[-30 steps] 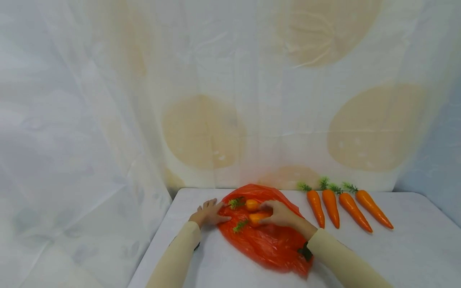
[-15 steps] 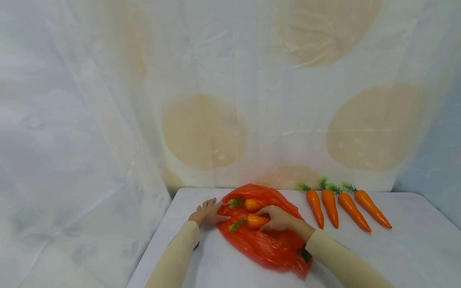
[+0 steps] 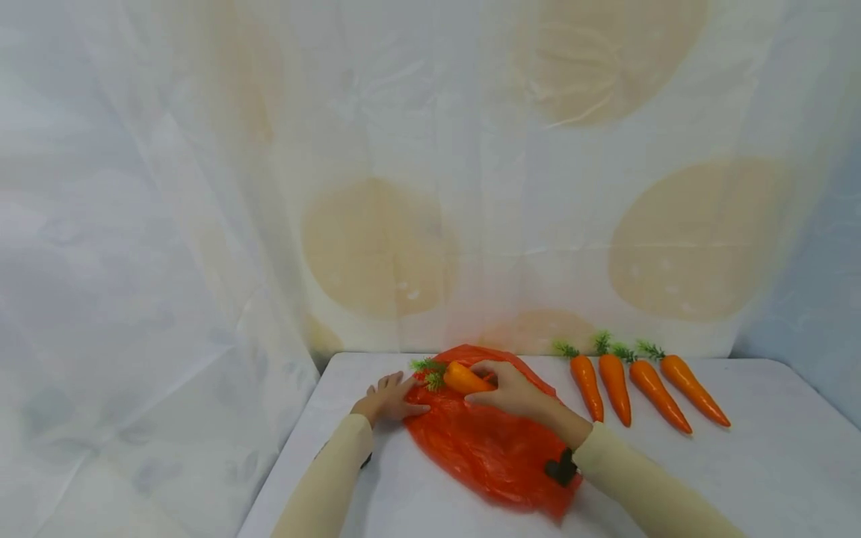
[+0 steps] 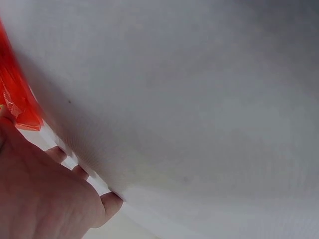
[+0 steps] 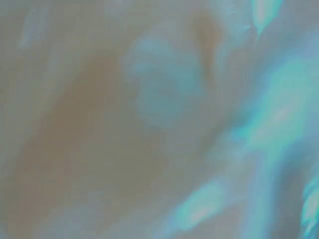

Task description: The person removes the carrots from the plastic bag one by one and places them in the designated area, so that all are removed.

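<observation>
In the head view my right hand point(image 3: 514, 392) grips an orange carrot point(image 3: 464, 379) from the right, over a red plastic bag point(image 3: 484, 441) lying flat. Two green leafy tops show at the carrot's left end; the second carrot's body is mostly hidden. My left hand point(image 3: 390, 398) rests at the bag's left edge, thumb and forefinger spread apart and touching it. The left wrist view shows that hand point(image 4: 45, 194) against the white surface, beside a strip of red bag point(image 4: 17, 94). Only blurred turquoise and brown patches appear in the right wrist view.
Several carrots with green tops, among them the rightmost carrot point(image 3: 696, 390), lie side by side on the white table point(image 3: 753, 478), right of the bag. A pale curtain point(image 3: 531, 187) with tan circles hangs behind the table; more sheeting flanks it.
The right hand has shifted up and slightly left with the nearer carrot, which now lies against the farther one and covers most of it. The left hand has stayed in place.
</observation>
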Demonstrator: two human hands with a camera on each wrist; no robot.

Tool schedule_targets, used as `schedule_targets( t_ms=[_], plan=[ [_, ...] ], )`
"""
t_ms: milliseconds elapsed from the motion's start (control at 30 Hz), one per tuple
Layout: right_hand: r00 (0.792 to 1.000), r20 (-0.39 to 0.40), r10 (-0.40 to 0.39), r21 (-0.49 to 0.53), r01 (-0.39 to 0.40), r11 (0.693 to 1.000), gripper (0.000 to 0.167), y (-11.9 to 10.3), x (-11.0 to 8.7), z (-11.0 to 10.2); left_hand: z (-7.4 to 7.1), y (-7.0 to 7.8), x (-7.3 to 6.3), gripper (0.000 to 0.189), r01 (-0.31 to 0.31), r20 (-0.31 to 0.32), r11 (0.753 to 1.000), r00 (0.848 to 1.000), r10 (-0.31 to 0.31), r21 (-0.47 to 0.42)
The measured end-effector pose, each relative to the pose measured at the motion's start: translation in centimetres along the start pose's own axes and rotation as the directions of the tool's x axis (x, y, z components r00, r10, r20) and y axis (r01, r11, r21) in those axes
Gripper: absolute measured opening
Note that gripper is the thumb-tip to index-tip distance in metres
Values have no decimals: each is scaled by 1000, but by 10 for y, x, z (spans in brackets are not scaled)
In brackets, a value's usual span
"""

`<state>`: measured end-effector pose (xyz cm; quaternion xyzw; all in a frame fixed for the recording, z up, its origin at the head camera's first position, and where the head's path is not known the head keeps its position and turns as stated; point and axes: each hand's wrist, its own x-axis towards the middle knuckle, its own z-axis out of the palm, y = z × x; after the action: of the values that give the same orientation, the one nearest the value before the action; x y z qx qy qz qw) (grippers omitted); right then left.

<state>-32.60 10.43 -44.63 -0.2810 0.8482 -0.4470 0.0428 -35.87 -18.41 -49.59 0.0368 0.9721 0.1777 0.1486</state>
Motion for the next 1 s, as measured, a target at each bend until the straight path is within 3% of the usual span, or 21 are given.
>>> schedule_targets(
  t_ms=[200,400,633,867,1000],
  plan=[
    [998,-8,-57,37,57,998,46,-32,-2,-4,1,-2,5,80,2,11,1000,1000,-2,13],
    [998,0,-69,11,69,998,45,-47,-10,-4,7,-7,12,79,8,3,1000,1000,-8,21],
    [999,3,-34,28,34,999,52,-52,-18,-10,3,-1,5,78,11,2,1000,1000,-11,11],
    [994,0,-105,40,105,994,55,-51,-19,-23,-3,2,-3,73,-8,8,1000,1000,8,-15],
    [995,-28,-98,17,98,995,54,-51,-25,-34,-4,2,-3,71,-28,9,1000,1000,28,-7]
  ],
)
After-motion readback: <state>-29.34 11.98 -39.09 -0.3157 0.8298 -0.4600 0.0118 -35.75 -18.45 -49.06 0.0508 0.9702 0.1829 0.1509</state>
